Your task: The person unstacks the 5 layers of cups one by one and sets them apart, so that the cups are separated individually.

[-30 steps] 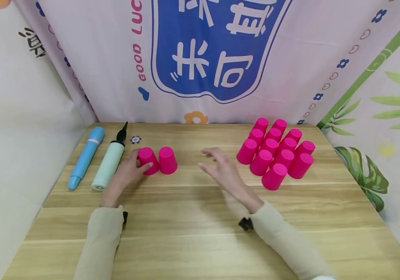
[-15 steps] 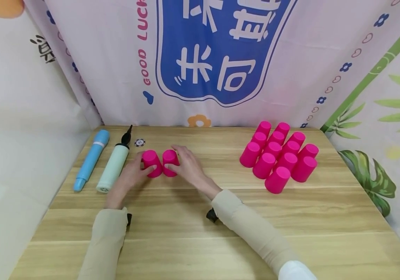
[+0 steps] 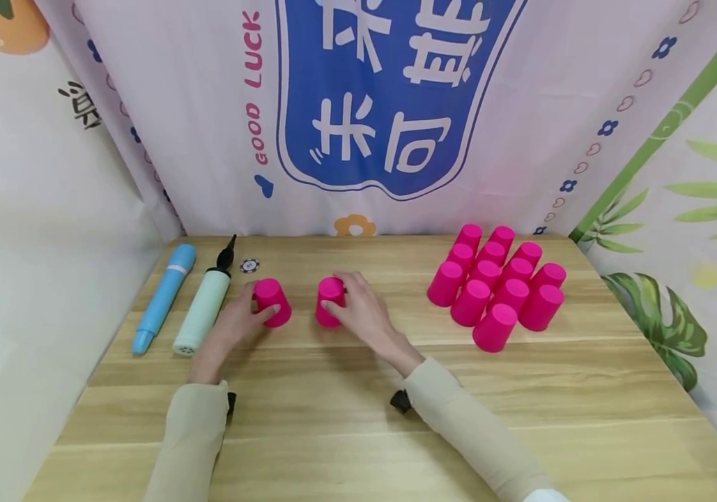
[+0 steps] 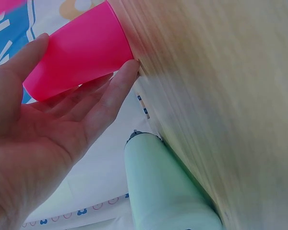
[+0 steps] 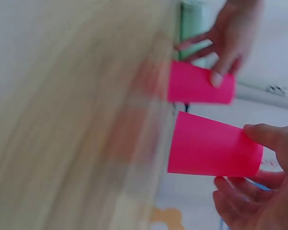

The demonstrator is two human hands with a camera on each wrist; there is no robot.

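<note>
My left hand (image 3: pixel 239 322) grips a pink plastic cup (image 3: pixel 272 304) that stands upside down on the table; in the left wrist view its thumb lies on one side of the cup (image 4: pixel 84 50) and the fingers on the other. To the right, with a gap between, my right hand (image 3: pixel 367 314) holds a second pink cup (image 3: pixel 329 307), also mouth down. The right wrist view has this cup (image 5: pixel 213 147) pinched near its closed base by thumb and fingers, its rim close to the tabletop. Beyond it the left hand (image 5: pixel 230 40) shows on the other cup.
Several pink cups (image 3: pixel 495 328) stand upside down in close rows at the right. Left of the hands lie a mint-green hand pump (image 3: pixel 203 310) with a black nozzle and a blue pump (image 3: pixel 165 296). A poker chip (image 3: pixel 249 265) lies behind the left cup. A printed cloth (image 3: pixel 207 139) hangs behind the table.
My right hand came in from the right, took hold of the right-hand cup beside the left one, and moved it rightward, opening a gap. The left hand stays on its cup.
</note>
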